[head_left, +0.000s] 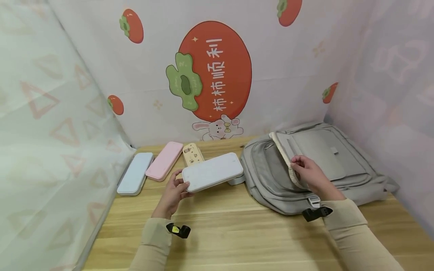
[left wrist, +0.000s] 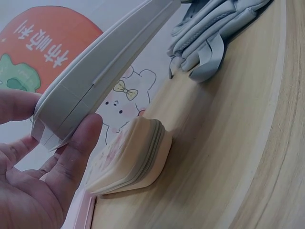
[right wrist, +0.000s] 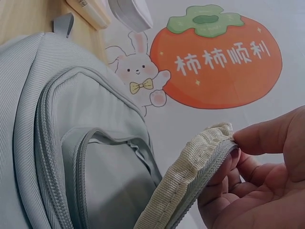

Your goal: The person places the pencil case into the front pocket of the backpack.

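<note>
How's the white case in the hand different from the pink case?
Colour: the white case is white, but the pink case is pink.
Place: the left hand holds the white case up, while the pink case lies on the wooden table.
Direction: in the head view, the white case points mostly sideways; the pink case points mostly away.
Both are long, with rounded corners.

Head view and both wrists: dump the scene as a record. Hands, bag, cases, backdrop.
left hand: holds one end of the white case, raised off the table
right hand: pinches the cream edge of a pocket flap
bag: gray, lying on the table, pocket open
other cases: blue case, pink case, yellow case, left of the bag
yellow case: partly hidden by the white case in head view
backdrop: white, red fruit prints
</note>
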The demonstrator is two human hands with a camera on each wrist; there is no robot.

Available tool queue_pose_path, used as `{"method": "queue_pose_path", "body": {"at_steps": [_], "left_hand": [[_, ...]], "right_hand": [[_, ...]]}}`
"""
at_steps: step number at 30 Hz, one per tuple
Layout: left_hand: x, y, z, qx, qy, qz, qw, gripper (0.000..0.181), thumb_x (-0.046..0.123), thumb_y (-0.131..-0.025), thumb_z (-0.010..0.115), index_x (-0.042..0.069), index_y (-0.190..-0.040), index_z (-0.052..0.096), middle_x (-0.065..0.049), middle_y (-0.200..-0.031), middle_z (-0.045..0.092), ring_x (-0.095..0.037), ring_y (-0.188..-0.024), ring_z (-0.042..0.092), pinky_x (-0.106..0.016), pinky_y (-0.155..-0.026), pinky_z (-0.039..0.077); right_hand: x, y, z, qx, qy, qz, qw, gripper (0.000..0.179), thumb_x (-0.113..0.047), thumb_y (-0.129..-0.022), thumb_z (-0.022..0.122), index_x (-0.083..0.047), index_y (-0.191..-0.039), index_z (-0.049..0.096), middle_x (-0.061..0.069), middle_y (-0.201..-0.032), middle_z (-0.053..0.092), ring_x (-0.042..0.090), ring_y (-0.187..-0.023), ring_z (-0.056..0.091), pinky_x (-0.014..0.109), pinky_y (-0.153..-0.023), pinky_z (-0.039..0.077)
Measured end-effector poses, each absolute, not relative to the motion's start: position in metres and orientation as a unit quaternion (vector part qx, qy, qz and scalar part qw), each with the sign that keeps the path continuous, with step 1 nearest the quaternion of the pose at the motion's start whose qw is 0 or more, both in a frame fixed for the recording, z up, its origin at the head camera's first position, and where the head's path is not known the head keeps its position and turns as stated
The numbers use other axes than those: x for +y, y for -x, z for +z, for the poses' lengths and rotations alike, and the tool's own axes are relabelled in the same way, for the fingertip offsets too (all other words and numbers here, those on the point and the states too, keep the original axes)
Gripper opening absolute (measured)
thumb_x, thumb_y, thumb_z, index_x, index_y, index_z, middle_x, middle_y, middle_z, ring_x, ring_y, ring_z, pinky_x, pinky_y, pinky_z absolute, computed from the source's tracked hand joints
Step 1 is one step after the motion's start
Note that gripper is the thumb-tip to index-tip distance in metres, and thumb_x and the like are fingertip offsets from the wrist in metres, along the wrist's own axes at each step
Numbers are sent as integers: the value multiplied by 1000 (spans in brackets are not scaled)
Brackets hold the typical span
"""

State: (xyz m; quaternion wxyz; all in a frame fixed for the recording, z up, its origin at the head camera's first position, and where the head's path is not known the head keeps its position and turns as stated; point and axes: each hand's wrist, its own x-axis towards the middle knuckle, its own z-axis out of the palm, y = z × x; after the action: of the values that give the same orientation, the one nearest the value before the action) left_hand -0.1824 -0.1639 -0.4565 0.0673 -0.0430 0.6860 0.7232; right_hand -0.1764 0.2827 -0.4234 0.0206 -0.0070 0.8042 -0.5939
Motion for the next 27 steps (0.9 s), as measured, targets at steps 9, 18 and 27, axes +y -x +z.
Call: {"method": "queue_pose_path", "body": {"at_steps": [9, 18, 27], "left_hand": [[-156, 183, -462, 677, 38, 731, 79, 60, -8, -103, 51, 5, -157, 28, -18, -113, 50, -17, -79, 65, -33, -69, 60], [-147, 187, -462, 672, 29, 736, 82, 60, -7, -101, 53, 5, -155, 30, -17, -112, 51, -17, -77, 66, -34, -69, 61], [-130, 184, -470, 660, 15, 745, 95, 60, -6, -101, 54, 4, -155, 30, -16, -110, 52, -19, -77, 64, -34, -67, 59]], "right_hand": [[283, 174, -422, 801, 10, -599, 17, 19, 0, -109, 45, 14, -121, 44, 5, -98, 49, 11, -80, 45, 24, -66, 42], [284, 174, -422, 797, 13, -604, 17, 18, -2, -109, 44, 13, -120, 44, 3, -97, 49, 11, -79, 44, 24, -66, 42], [287, 178, -424, 754, 1, -656, 31, 11, -3, -110, 41, 6, -115, 44, 0, -90, 45, 10, -72, 43, 23, -62, 41]]}}
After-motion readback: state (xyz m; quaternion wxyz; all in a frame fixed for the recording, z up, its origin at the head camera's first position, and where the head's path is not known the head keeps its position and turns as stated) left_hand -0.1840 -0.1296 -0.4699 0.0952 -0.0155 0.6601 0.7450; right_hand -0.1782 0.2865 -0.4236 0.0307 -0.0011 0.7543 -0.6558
